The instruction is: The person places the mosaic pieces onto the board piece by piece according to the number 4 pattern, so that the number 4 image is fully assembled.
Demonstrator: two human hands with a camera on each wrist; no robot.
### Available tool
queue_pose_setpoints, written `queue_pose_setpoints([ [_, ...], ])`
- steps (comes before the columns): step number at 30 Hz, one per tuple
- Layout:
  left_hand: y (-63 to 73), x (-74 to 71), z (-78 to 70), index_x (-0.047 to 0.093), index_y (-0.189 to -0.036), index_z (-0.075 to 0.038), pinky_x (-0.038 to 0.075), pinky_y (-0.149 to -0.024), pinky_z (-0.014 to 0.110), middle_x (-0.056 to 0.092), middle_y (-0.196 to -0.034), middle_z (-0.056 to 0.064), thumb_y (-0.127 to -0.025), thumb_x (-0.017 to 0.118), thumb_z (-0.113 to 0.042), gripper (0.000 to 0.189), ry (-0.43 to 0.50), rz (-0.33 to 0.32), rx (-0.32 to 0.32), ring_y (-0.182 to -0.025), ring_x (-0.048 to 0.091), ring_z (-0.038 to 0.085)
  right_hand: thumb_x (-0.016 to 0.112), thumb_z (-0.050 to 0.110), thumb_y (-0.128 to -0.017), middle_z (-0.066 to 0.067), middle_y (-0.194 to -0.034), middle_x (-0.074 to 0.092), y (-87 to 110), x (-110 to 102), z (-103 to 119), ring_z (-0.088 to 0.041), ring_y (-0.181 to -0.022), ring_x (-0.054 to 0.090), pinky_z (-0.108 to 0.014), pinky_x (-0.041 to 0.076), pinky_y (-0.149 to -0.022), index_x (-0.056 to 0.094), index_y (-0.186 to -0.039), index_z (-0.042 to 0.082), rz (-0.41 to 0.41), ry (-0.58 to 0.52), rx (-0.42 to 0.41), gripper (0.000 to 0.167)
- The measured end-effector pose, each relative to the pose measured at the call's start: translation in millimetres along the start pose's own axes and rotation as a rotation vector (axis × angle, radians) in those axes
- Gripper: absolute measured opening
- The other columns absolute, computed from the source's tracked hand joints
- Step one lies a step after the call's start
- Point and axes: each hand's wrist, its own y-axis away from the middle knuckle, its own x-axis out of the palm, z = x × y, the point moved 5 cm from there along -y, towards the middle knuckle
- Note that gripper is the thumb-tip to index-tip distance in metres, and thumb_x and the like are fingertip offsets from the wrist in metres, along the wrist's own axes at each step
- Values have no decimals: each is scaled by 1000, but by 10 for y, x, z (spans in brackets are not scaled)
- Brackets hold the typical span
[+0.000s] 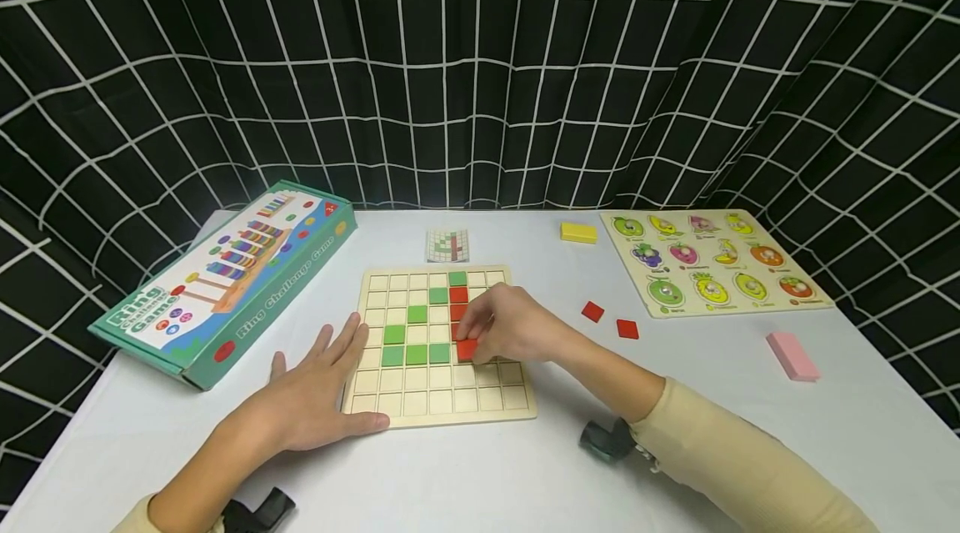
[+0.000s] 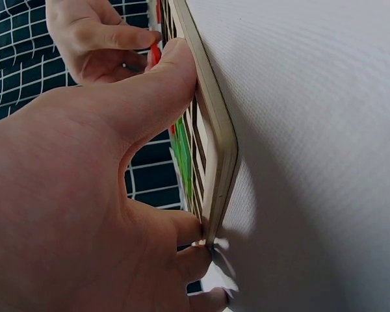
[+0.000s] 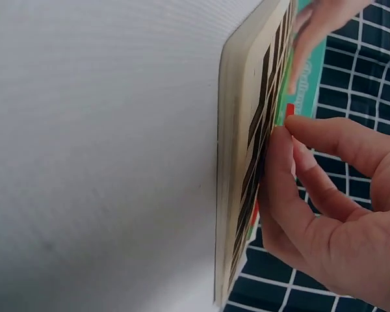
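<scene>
A wooden grid board [image 1: 442,404] lies on the white table. Several green tiles [image 1: 393,334] fill cells on its left and middle, and red tiles [image 1: 458,294] run in a column beside them. My right hand [image 1: 517,324] pinches a red square tile [image 1: 466,350] between thumb and fingers at the lower end of that column. Whether this tile sits fully in its cell is hard to tell. With fingers spread, my left hand [image 1: 311,404] rests along the board's left edge, its thumb on the near corner. The left wrist view shows that thumb [image 2: 175,62] against the rim.
Two loose red tiles [image 1: 592,312] lie right of the board. Behind it is a small pattern card [image 1: 447,247]. A ring game box [image 1: 247,283] stands at left. A yellow block [image 1: 578,233], a fruit puzzle board [image 1: 693,253] and a pink block [image 1: 792,356] are at right.
</scene>
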Motion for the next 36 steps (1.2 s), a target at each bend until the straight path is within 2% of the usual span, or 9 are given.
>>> queue_pose_setpoints([
  [8, 1, 23, 1, 15, -168, -9, 11, -104, 91, 8, -177, 12, -79, 69, -80, 125, -6, 1, 1, -158, 15, 51, 85, -6, -72, -1, -83, 71, -13, 44, 11, -16, -82, 63, -27, 53, -73, 79, -88, 14, 1, 15, 23, 26],
  [19, -4, 12, 7, 15, -168, -8, 10, -103, 92, 7, -176, 14, -80, 68, -79, 125, -6, 2, 9, -157, 14, 54, 84, -7, -72, 1, -79, 69, -40, 74, 33, -14, -79, 62, -26, 53, -72, 79, -85, 12, -11, 31, 5, 24],
  [25, -7, 2, 4, 15, -168, -8, 10, -103, 91, 7, -176, 14, -80, 68, -79, 125, -11, -6, 10, -157, 14, 53, 83, -8, -72, -2, -82, 71, -56, 63, 45, -14, -81, 62, -25, 52, -73, 79, -85, 13, -20, 54, -8, 25],
  [31, -7, -4, 1, 15, -168, -8, 10, -104, 91, 7, -176, 14, -80, 69, -79, 125, -8, -2, 5, -158, 14, 52, 86, -7, -70, -1, -82, 71, -60, 66, 58, -13, -80, 62, -25, 53, -73, 79, -84, 14, -27, 66, -4, 26],
  [36, -7, 2, 4, 15, -168, -9, 11, -104, 91, 7, -177, 13, -80, 68, -80, 125, -8, 2, 2, -158, 14, 51, 88, -4, -71, -1, -85, 73, -41, 42, 59, -13, -81, 64, -26, 54, -74, 80, -86, 15, -20, 58, -37, 26],
])
